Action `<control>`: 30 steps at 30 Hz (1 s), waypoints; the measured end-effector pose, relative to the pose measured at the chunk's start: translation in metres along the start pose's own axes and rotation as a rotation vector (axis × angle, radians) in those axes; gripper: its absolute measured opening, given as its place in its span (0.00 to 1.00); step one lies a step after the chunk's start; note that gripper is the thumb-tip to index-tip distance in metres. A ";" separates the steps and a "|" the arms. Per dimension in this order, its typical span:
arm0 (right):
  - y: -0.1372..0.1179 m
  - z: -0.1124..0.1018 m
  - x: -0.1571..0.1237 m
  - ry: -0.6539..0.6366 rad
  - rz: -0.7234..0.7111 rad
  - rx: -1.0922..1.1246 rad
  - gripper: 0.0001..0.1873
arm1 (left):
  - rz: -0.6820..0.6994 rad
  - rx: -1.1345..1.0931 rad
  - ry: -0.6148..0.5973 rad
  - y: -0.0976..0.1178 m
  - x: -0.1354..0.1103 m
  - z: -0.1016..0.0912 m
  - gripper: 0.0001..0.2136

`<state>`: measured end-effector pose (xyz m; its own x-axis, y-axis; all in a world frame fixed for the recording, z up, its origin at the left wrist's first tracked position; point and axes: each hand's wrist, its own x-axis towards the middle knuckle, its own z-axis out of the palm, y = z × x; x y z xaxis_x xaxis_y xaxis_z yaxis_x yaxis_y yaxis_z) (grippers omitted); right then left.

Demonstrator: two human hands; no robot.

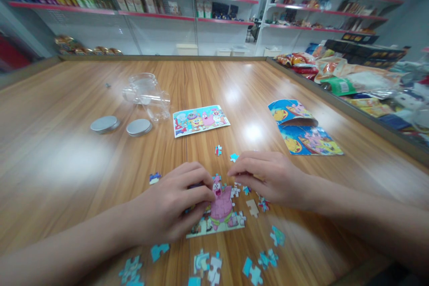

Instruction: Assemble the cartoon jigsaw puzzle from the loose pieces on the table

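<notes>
A partly assembled jigsaw puzzle [221, 208] lies flat on the table, with a pink cartoon starfish on it. My left hand [181, 201] covers its left side, fingers bent together and fingertips against the joined pieces. Just above the puzzle's upper right edge is my right hand [268, 176], its fingers bent but apart from the thumb, with no piece visible between them. Loose pieces lie under and around it, among them a plain-backed puzzle piece [252, 208] and a blue puzzle piece [234, 157]. More loose pieces [201, 261] are scattered toward the front edge.
Beyond the puzzle lies a picture card [201, 121]. Clear plastic jars [145, 91] and silver lids [139, 127] are at the back left. A folded blue printed sheet [304, 136] rests at right. Packaged goods [362, 76] lie past the table's right edge; stocked shelves [154, 13] stand behind.
</notes>
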<state>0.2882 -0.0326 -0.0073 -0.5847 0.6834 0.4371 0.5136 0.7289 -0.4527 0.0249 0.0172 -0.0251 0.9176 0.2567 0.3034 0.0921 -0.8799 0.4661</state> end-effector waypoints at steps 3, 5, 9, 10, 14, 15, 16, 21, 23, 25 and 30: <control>-0.002 0.001 0.001 0.005 -0.018 0.035 0.06 | 0.005 -0.002 0.007 0.000 0.000 0.000 0.09; -0.004 0.004 0.001 -0.048 -0.010 0.066 0.08 | 0.008 0.001 0.014 0.001 0.000 -0.001 0.09; -0.004 0.012 -0.002 -0.131 -0.004 0.058 0.10 | 0.011 0.010 0.015 0.001 0.001 -0.001 0.08; -0.004 0.013 -0.002 -0.133 -0.005 0.047 0.11 | 0.009 0.012 0.013 0.001 0.002 -0.001 0.08; -0.003 0.015 -0.003 -0.134 0.029 0.040 0.12 | 0.012 0.020 0.018 0.001 0.001 -0.002 0.07; -0.003 0.015 -0.003 -0.132 0.039 0.041 0.12 | 0.014 0.021 0.020 0.002 0.001 -0.002 0.07; -0.003 0.015 -0.002 -0.130 0.047 0.042 0.13 | 0.015 0.023 0.021 0.002 0.001 -0.002 0.07; -0.007 0.015 0.000 -0.128 0.149 0.041 0.12 | 0.011 0.015 0.008 0.002 0.002 -0.001 0.07; -0.008 0.014 0.002 -0.117 0.205 0.083 0.12 | 0.008 0.014 0.008 0.002 0.001 -0.001 0.07; -0.009 0.014 0.004 -0.098 0.284 0.178 0.12 | 0.007 0.015 0.014 0.002 0.001 -0.001 0.08; -0.007 0.012 0.005 -0.028 0.501 0.388 0.10 | 0.004 0.009 0.021 0.002 0.002 -0.001 0.08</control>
<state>0.2743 -0.0348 -0.0109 -0.3508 0.9330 0.0810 0.4671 0.2492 -0.8484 0.0262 0.0160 -0.0231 0.9097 0.2615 0.3225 0.0920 -0.8843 0.4577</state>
